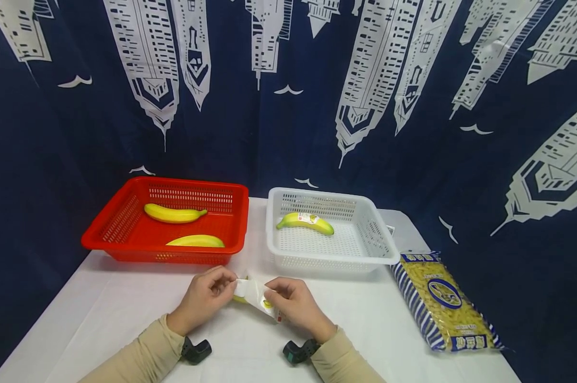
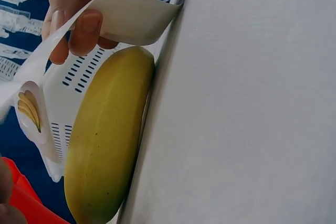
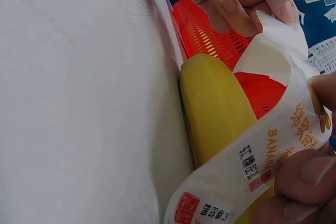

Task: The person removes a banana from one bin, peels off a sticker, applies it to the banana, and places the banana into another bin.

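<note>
Your white-covered table point(image 1: 125, 314) carried a red plastic basket point(image 1: 125, 234) holding two yellow bananas, a white plastic basket point(image 1: 379, 239) with one labelled banana point(image 1: 305, 222), and a striped bag of pasta point(image 1: 442, 303) at the right. Near the front edge, a yellow banana point(image 2: 107, 140) lay on the table between your hands. Your left hand point(image 1: 207, 297) and right hand point(image 1: 295, 306) each pinched an end of the white paper label strip point(image 1: 256, 293) arched over it.

A banana point(image 1: 241, 299) is almost wholly hidden beneath a label point(image 1: 256, 293) and two hands; a second banana point(image 1: 195, 241), at ten o'clock, is partly hidden behind a red basket's rim point(image 1: 164, 251).
</note>
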### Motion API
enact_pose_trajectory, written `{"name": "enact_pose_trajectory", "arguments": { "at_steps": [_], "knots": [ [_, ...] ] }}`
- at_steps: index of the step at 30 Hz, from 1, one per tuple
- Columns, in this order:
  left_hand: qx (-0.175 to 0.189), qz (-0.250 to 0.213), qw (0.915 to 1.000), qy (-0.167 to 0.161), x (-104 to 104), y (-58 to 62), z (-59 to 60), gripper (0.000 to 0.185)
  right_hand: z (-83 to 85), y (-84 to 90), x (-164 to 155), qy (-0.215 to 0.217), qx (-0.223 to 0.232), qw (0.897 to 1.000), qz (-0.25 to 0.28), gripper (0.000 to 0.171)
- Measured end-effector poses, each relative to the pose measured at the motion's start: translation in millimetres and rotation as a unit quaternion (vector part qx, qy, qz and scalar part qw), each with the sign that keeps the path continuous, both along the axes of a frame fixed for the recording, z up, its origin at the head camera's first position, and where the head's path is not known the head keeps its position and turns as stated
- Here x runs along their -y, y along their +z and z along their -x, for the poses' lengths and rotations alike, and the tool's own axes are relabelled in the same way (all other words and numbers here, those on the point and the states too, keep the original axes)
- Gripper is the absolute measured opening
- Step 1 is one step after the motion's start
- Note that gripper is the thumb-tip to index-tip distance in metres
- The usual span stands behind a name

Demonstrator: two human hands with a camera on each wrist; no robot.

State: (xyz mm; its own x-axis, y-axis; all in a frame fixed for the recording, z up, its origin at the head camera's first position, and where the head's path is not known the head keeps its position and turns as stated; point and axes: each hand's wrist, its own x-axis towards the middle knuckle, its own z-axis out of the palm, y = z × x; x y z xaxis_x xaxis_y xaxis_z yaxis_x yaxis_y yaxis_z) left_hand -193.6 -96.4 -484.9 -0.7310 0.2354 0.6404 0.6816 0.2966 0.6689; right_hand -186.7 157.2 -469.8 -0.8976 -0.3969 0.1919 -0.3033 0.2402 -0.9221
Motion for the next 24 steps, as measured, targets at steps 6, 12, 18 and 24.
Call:
{"name": "enact_pose_trajectory", "arguments": {
  "at_steps": [6, 12, 18, 24],
  "knots": [
    [-0.001, -0.012, 0.9999, -0.012, -1.1, 0.2, -0.1, 0.024, -1.4, 3.6, -0.3, -0.004, -0.001, 1.0, -0.004, 0.015],
    [-0.017, -0.02, 0.9995, -0.017, -0.8, -2.9, 2.7, 0.024, 1.2, 1.3, -1.9, -0.005, 0.002, 1.0, -0.008, 0.015],
    [-0.012, -0.008, 0.9999, -0.007, 0.1, -1.2, 2.3, 0.023, 1.9, 1.6, -1.1, -0.008, 0.017, 1.0, -0.006, 0.016],
    [-0.013, -0.005, 0.9999, -0.01, 0.5, -0.4, 1.8, 0.022, 1.5, 1.5, -1.2, -0.012, 0.026, 1.0, -0.006, 0.017]
  ]
}}
